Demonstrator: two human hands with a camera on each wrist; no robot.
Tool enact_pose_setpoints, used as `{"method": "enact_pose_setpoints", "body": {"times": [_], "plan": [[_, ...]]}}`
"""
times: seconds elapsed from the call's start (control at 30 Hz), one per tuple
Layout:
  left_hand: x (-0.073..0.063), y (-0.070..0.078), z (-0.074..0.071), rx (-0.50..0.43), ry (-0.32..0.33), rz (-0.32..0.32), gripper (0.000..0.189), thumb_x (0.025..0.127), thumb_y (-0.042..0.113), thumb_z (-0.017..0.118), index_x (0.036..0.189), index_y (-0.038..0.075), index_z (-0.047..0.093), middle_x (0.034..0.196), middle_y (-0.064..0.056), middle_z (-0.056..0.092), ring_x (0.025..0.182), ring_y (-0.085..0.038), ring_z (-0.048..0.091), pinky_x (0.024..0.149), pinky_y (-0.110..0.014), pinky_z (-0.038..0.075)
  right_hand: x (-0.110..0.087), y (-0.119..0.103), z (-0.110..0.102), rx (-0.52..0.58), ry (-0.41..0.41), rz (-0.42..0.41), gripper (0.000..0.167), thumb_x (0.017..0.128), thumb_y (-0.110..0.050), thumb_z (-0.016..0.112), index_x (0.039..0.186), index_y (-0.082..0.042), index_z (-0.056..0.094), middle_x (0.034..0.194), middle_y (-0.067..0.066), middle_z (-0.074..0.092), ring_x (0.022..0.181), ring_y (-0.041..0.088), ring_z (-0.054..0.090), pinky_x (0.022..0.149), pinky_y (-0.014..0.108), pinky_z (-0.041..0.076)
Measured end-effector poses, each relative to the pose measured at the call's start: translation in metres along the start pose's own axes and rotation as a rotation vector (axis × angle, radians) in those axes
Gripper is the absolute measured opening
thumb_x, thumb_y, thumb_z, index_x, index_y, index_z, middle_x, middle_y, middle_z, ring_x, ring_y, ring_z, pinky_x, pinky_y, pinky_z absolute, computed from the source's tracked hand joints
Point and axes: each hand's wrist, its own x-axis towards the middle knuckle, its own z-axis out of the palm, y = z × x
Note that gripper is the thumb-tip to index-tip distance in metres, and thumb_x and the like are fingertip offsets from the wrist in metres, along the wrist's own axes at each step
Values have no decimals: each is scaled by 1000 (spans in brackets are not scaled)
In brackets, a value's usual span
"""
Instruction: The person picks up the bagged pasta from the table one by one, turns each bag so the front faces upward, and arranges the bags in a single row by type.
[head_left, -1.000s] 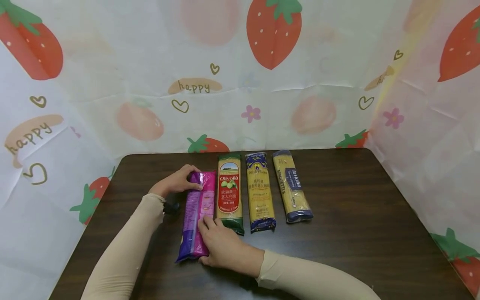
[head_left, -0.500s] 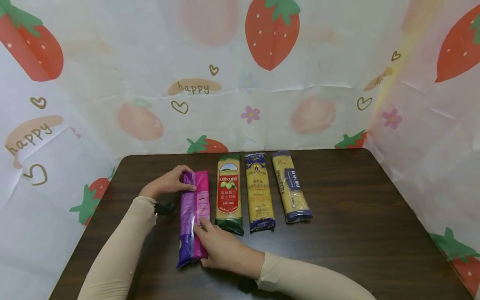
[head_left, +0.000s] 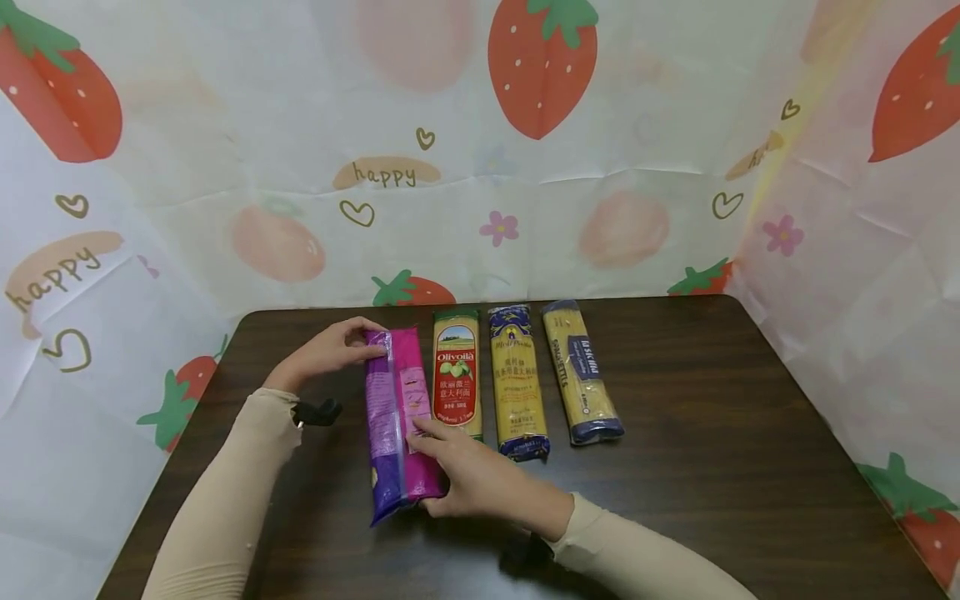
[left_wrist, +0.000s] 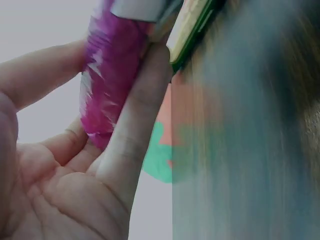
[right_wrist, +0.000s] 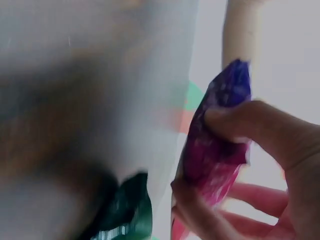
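Observation:
A long pink and purple pasta packet (head_left: 386, 417) is held in both hands at the left of the row, raised off the table. My left hand (head_left: 324, 354) pinches its far end between thumb and fingers; the left wrist view shows the packet (left_wrist: 112, 75) between them. Near the lower end, my right hand (head_left: 480, 475) grips the right edge, with its thumb on one face in the right wrist view (right_wrist: 265, 130). Just to the right lies a green and red spaghetti packet (head_left: 456, 375), its bottom end partly hidden by my right hand.
Further right on the dark wooden table (head_left: 697, 483) lie a yellow and blue spaghetti packet (head_left: 517, 383) and a slightly slanted clear and blue one (head_left: 583, 375). A strawberry-print sheet (head_left: 420, 242) stands behind the table and at its sides.
The pink packet first shifted left, away from the green and red one. It has since risen, and its lower end has swung right. Both hands stayed on it; the other packets kept their places.

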Motion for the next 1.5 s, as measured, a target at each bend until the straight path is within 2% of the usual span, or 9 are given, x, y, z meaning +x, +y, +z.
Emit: {"method": "enact_pose_setpoints", "body": {"times": [0.13, 0.27, 0.47, 0.57, 0.87, 1.17, 1.27, 1.37, 1.5], "plan": [[2, -2, -1, -104, -9, -5, 39, 112, 13, 57, 146, -6, 54, 133, -25, 59, 112, -25, 66, 105, -49, 57, -7, 14, -13, 229, -28, 3, 84, 89, -15, 90, 160, -1, 47, 174, 14, 32, 147, 30, 50, 100, 20, 55], [5, -6, 0, -168, -34, 32, 42, 108, 2, 45, 149, -8, 50, 133, -24, 60, 105, -17, 68, 99, -41, 59, -16, 28, -21, 386, -32, 9, 83, 89, -7, 88, 161, -1, 47, 174, 12, 30, 146, 32, 50, 94, 18, 56], [10, -12, 7, -167, -118, 205, 49, 104, -13, 56, 151, -13, 40, 138, -29, 52, 107, -10, 69, 92, -30, 59, -26, 40, -26, 504, -6, 19, 80, 89, -4, 88, 160, -3, 49, 174, 9, 32, 148, 36, 48, 95, 24, 59], [11, -12, 11, -193, -145, 234, 57, 101, -16, 61, 152, -13, 37, 141, -32, 48, 111, -11, 69, 92, -28, 59, -29, 45, -27, 552, 6, 10, 79, 89, -4, 88, 159, -3, 51, 174, 9, 33, 148, 37, 49, 94, 25, 60], [16, -10, 15, -136, -31, 176, 53, 100, -9, 70, 148, -4, 50, 132, -24, 61, 103, -17, 71, 87, -27, 59, -34, 56, -29, 698, 35, -49, 77, 90, -1, 86, 159, -3, 51, 173, 11, 35, 145, 37, 52, 96, 30, 60], [21, -9, 19, -58, 60, 186, 44, 101, 1, 74, 140, 0, 56, 130, -20, 64, 120, -30, 63, 91, -25, 56, -37, 57, -27, 758, 39, -76, 79, 92, -2, 84, 162, -9, 49, 174, 7, 32, 150, 36, 46, 100, 35, 60], [21, -8, 21, -126, 54, 185, 41, 102, 1, 72, 138, 1, 54, 139, -26, 61, 124, -24, 64, 96, -33, 59, -37, 57, -25, 797, 45, -75, 80, 92, -2, 83, 164, -12, 47, 174, 7, 33, 149, 36, 47, 101, 37, 59], [22, -9, 24, -272, 1, 194, 37, 105, -1, 66, 136, 3, 48, 154, -33, 51, 125, -19, 66, 104, -52, 58, -37, 57, -24, 835, 51, -96, 84, 93, 0, 82, 166, -14, 43, 172, 10, 34, 148, 37, 48, 102, 40, 59], [22, -8, 28, -414, -68, 179, 34, 110, 4, 60, 136, 15, 42, 162, -36, 40, 126, -20, 69, 103, -66, 52, -36, 57, -23, 902, 63, -142, 88, 93, 4, 79, 168, -15, 38, 171, 13, 34, 147, 38, 50, 102, 45, 59]]}}
